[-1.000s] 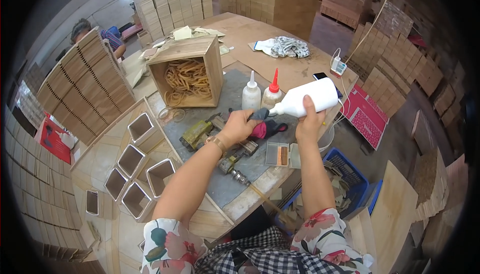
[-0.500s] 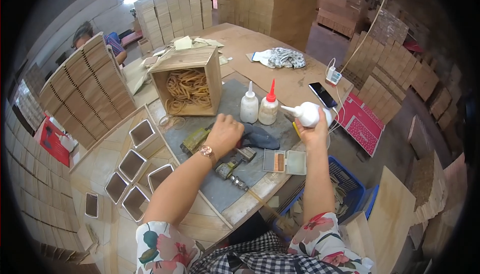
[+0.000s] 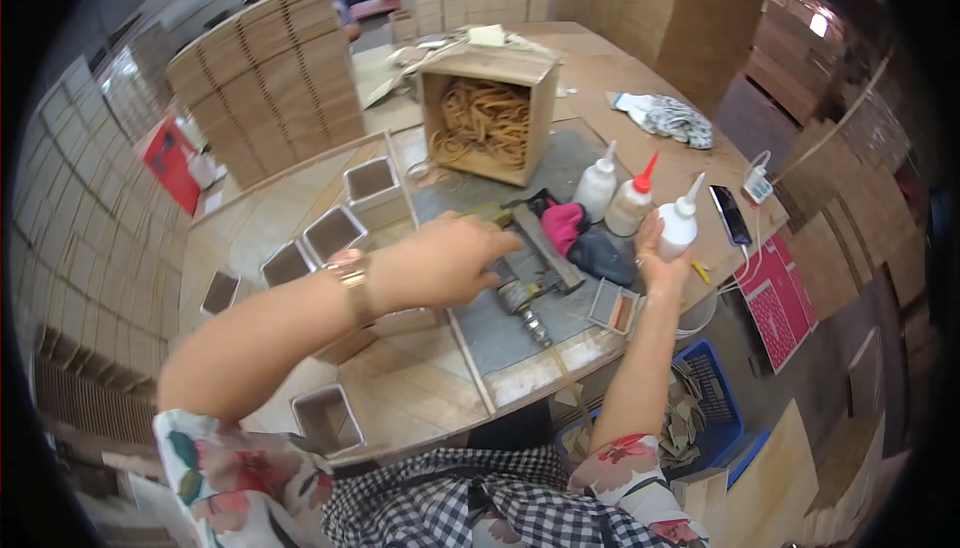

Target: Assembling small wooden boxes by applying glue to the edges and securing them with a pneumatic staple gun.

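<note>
My right hand [image 3: 660,258] is wrapped round a white squeeze bottle [image 3: 679,226] with a pointed nozzle. The bottle stands nearly upright, beside a bottle with a red nozzle [image 3: 629,206] and another white-nozzled bottle [image 3: 596,188]. My left hand [image 3: 460,258], a watch on its wrist, is over the near left side of a power drill [image 3: 522,308]; its index finger reaches out and nothing shows in it. Its other fingers are partly hidden. Behind the drill are a pink cloth [image 3: 563,225] and a dark cloth-like item [image 3: 603,254].
A wooden box [image 3: 545,123] of rubber bands stands at the back. Several open wooden boxes [image 3: 335,233] are at the left. A phone [image 3: 730,215], gloves [image 3: 665,118] and a small hinged case [image 3: 612,306] lie on the right. A blue basket [image 3: 722,398] sits below the table edge.
The bottle in my right hand has turned from lying tilted, nozzle leftward, to nearly upright. My left hand has moved off the dark item toward the left. The whole view has shifted.
</note>
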The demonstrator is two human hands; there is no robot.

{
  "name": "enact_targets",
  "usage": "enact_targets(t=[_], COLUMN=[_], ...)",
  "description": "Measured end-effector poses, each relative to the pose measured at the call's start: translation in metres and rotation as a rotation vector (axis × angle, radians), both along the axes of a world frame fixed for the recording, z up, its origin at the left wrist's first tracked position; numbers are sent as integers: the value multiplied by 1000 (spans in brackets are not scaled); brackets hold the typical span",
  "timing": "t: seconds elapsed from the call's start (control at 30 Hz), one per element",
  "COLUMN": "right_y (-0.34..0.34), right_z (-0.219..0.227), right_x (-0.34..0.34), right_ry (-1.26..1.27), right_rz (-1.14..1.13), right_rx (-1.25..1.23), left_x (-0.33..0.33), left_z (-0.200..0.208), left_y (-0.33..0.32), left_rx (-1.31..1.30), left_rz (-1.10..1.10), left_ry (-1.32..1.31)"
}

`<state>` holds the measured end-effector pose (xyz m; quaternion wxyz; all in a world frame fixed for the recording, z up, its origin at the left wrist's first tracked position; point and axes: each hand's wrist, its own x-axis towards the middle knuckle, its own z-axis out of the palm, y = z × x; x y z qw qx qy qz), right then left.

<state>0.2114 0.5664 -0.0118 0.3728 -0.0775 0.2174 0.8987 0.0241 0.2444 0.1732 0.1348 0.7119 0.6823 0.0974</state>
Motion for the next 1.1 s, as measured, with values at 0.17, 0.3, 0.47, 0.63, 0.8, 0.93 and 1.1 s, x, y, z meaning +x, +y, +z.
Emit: enact_targets(t=[0.17,0.3,0.47,0.63,0.8,0.93,1.1], right_y=[-1,-39,-103,-94,-58,-58,-50], right_z=[-9,8,37,33,-18,-12,-39], right_x=[-26,-43,-50,-86,-102,-128,-140], right_ry=[115,95,-327,-514,-788,-1048,-1594], right_rz=[-121,-96,-161,-217,-125,-65,-539], right_rx=[-41,-75,168,668,806,991,1536], left_x=[6,23,37,42,47,49,52], left_z=[11,6,-9,-25,-41,-47,-52], left_y=[-91,-143,-173,-191,-210,-228,-236], left_rx=[-23,-42,-34,14,147,94,348], left_rz=[82,145,200,281,345,481,309], left_ry=[-70,-98,-209,-223,-316,-401,-178])
